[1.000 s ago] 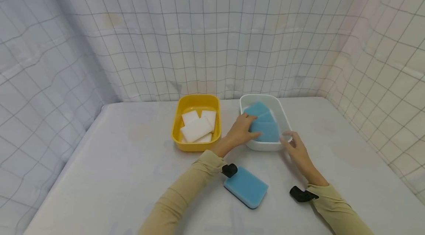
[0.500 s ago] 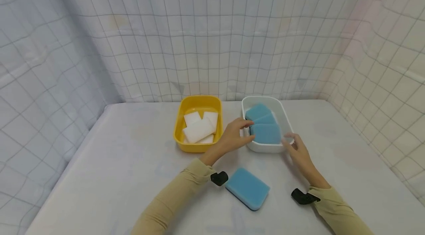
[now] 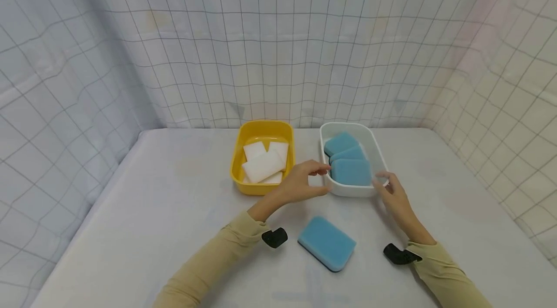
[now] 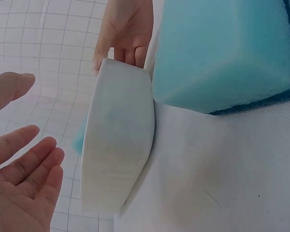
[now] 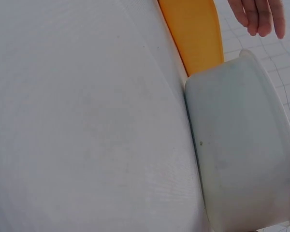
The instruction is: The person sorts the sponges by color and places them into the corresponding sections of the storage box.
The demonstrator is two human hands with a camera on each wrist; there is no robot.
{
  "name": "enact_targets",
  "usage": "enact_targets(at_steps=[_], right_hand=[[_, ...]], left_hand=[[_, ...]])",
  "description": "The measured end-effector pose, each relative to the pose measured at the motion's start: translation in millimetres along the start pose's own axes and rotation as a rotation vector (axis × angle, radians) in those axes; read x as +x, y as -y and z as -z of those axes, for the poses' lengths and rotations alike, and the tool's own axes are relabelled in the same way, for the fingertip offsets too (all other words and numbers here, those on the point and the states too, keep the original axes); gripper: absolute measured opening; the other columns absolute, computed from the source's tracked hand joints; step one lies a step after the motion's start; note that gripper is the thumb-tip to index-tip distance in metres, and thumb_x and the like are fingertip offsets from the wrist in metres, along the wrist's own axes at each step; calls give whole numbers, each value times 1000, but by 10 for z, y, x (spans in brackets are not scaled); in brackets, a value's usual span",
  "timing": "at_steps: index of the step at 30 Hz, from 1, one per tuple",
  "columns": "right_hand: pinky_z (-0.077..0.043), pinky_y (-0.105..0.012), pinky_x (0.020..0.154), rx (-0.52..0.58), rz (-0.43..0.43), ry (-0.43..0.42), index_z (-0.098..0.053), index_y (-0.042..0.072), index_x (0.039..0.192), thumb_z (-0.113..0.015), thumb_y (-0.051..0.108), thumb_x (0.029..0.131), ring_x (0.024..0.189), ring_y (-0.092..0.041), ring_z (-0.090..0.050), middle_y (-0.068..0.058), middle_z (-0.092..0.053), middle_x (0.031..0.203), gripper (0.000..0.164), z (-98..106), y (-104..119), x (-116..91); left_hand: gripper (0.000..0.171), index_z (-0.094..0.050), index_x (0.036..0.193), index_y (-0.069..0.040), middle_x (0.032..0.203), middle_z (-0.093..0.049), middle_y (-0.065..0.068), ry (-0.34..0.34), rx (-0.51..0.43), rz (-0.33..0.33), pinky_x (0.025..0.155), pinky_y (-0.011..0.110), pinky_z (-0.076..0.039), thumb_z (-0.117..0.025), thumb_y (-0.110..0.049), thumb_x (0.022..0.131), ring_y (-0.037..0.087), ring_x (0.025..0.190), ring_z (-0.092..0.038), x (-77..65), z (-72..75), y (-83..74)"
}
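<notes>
My left hand [image 3: 302,183] is beside the left front of a white tub [image 3: 354,191], thumb and fingers spread apart with nothing between them; its palm shows in the left wrist view. Several blue sponges [image 3: 351,171] with dark undersides lie overlapping in that tub. My right hand [image 3: 397,200] is at the tub's right front corner, fingers and thumb curled round the rim; in the left wrist view its fingers [image 4: 128,55] go behind the tub wall. Another blue sponge [image 3: 327,243], dark side down, lies on the table in front, close up in the left wrist view.
A yellow tub [image 3: 263,189] with several white sponges [image 3: 263,167] stands left of the white tub. Both are on a white-covered table [image 3: 165,211], with checked cloth [image 3: 270,47] hanging behind and at the sides.
My left hand has drawn back left and toward me from over the sponges in the white tub, its fingers free. The right hand has stayed at the corner.
</notes>
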State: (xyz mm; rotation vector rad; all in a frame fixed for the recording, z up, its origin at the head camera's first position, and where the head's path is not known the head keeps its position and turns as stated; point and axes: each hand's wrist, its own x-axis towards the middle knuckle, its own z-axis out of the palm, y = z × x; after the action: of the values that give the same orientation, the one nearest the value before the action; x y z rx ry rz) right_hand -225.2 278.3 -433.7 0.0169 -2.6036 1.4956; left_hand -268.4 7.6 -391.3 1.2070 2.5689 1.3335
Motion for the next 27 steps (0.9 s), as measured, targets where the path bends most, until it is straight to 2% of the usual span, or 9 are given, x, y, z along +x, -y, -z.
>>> enact_targets(at_steps=[4,8,11,16,19,27], right_hand=[[-36,-27,49,5,5,-18,-39,11,130,-46,36,98,53,-7,-34,3,-36,64,42,1,-174,63],[-37,-27,51,10,-1,-16,-40,11,129,-47,37,97,54,-7,-35,3,-37,65,41,-5,-182,76],[-36,-28,51,7,-7,-7,-40,12,129,-47,39,97,55,-8,-35,2,-37,65,41,-6,-192,88],[-37,-28,52,-1,-9,-13,-40,13,128,-47,39,97,56,-9,-35,1,-37,66,42,-24,-211,88],[-37,-28,53,-6,-5,-13,-40,12,129,-47,39,97,57,-9,-36,0,-38,68,42,-25,-215,87],[-37,-27,52,-1,2,-10,-40,11,128,-47,37,97,54,-8,-36,3,-37,62,41,-3,-171,90]], left_hand=[[51,-53,129,-4,124,-59,14,53,-3,-12,101,39,-47,-69,-22,84,27,115,-55,-45,4,-2],[54,-53,131,-5,127,-58,13,71,-8,-2,104,38,-45,-70,-24,83,27,119,-53,-113,28,-5],[56,-53,131,-8,130,-57,9,83,-18,32,105,40,-43,-72,-27,82,26,121,-52,-171,47,-11],[60,-52,132,-11,134,-55,3,157,-16,85,107,43,-42,-73,-32,80,23,125,-48,-263,59,-1],[64,-51,134,-13,137,-53,0,202,18,106,107,43,-42,-74,-35,79,20,127,-47,-298,55,13],[66,-50,135,-18,139,-50,-4,248,66,94,108,39,-41,-74,-40,78,14,127,-45,-339,28,44]])
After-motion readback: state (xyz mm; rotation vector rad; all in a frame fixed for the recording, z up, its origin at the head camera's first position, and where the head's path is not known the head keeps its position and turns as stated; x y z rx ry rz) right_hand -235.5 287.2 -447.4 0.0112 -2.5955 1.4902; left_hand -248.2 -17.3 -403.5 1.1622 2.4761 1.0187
